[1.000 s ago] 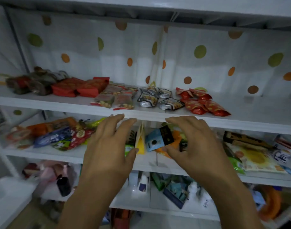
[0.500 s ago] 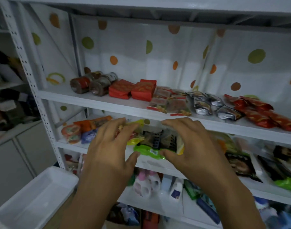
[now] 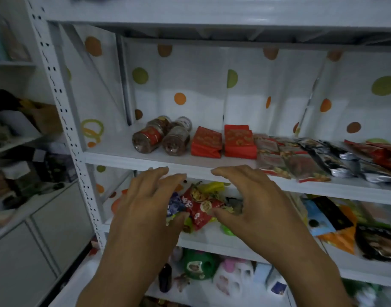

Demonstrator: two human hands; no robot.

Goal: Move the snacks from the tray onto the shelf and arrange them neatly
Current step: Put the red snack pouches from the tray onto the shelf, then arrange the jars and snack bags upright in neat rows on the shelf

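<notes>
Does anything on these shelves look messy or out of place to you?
Yes. On the middle shelf, the snack packets between the left hand and right hand lie in a jumbled, overlapping heap, unlike the tidy rows on the upper shelf. There, two jars lie on their sides rather than standing.

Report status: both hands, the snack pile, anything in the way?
Left hand and right hand open, fingers curved, flanking mixed snack pile. Red foil packet in it, on white middle shelf. No obstruction seen; upper white shelf edge close above hands.
</notes>
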